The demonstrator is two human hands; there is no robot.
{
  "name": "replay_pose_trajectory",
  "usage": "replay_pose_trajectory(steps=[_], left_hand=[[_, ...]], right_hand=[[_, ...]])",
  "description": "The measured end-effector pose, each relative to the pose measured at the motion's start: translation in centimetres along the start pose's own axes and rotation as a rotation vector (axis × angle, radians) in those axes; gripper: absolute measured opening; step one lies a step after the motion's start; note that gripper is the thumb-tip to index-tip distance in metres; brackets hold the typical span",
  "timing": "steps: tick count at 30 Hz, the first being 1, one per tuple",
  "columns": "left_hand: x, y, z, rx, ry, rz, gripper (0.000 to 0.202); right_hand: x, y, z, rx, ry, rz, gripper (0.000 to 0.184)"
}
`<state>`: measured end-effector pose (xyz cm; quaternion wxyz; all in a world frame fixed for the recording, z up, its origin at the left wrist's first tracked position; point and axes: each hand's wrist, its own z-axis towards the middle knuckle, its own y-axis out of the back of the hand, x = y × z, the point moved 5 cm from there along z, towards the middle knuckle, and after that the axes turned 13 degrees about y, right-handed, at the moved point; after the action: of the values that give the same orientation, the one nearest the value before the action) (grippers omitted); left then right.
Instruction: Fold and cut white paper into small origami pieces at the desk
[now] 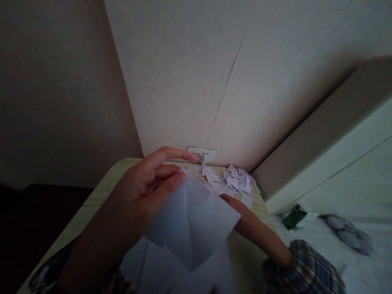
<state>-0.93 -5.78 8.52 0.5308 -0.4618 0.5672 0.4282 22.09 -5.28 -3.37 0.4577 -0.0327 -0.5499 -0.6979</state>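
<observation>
My left hand (143,192) is raised above a small wooden table (92,204) and pinches the upper left edge of a creased white sheet of paper (192,220) between thumb and fingers. My right hand (245,216) reaches in from the right in a plaid sleeve. Its fingers lie mostly behind the sheet's right corner, so their grip is hidden. The sheet is partly folded, with a crease running down its middle.
A pile of small folded white paper pieces (234,179) lies at the table's far edge by a wall socket (202,153). More white sheets (183,269) lie under the held one. A bed with a green packet (294,216) is on the right.
</observation>
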Motion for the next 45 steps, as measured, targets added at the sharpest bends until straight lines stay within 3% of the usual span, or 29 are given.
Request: replay_pose_trajectory(steps=[2, 4, 7, 10, 13, 18, 23, 27, 33, 36, 39, 45], left_hand=[[-0.1, 0.4, -0.1, -0.049, 0.009, 0.007, 0.016], [-0.1, 0.7, -0.2, -0.125, 0.004, -0.003, 0.016], [-0.4, 0.8, -0.2, -0.242, -0.034, 0.034, 0.021], [-1.2, 0.2, -0.1, -0.338, -0.14, 0.193, 0.033], [-2.0, -0.4, 0.1, -0.379, -0.251, 0.337, 0.038], [-2.0, -0.8, 0.2, -0.41, -0.356, 0.529, 0.032], [-1.1, -1.4, -0.3, -0.468, -0.441, 0.684, 0.029], [-0.7, -2.0, -0.7, -0.295, -0.448, 0.698, 0.038], [0.3, -2.5, -0.7, -0.017, -0.257, 0.562, 0.058], [1.0, -2.9, -0.5, 0.023, -0.157, 0.551, 0.059], [1.1, -3.0, -0.4, 0.044, -0.153, 0.527, 0.061], [1.6, -2.7, -0.6, 0.072, -0.065, 0.518, 0.086]], right_hand=[[0.8, 1.4, 0.7, 0.032, -0.024, 0.013, 0.018], [2.1, 3.2, 1.3, -0.004, -0.058, 0.061, 0.027], [5.1, 4.7, 2.1, -0.152, -0.085, 0.532, 0.037], [8.2, 4.0, 2.8, -0.168, -0.09, 0.856, 0.047], [9.8, 2.6, 3.5, -0.208, -0.158, 1.023, 0.029], [10.1, 1.8, 4.0, -0.308, -0.256, 1.075, 0.017], [9.7, 1.9, 4.0, -0.429, -0.33, 1.118, 0.021], [9.5, 2.3, 4.1, -0.53, -0.293, 1.029, 0.023], [10.1, 3.2, 3.8, -0.616, -0.187, 0.89, 0.012], [10.3, 3.6, 3.7, -0.63, -0.167, 0.788, 0.008], [10.3, 3.9, 3.9, -0.618, -0.165, 0.701, 0.008], [11.0, 4.4, 4.9, -0.545, -0.093, 0.596, 0.015]])
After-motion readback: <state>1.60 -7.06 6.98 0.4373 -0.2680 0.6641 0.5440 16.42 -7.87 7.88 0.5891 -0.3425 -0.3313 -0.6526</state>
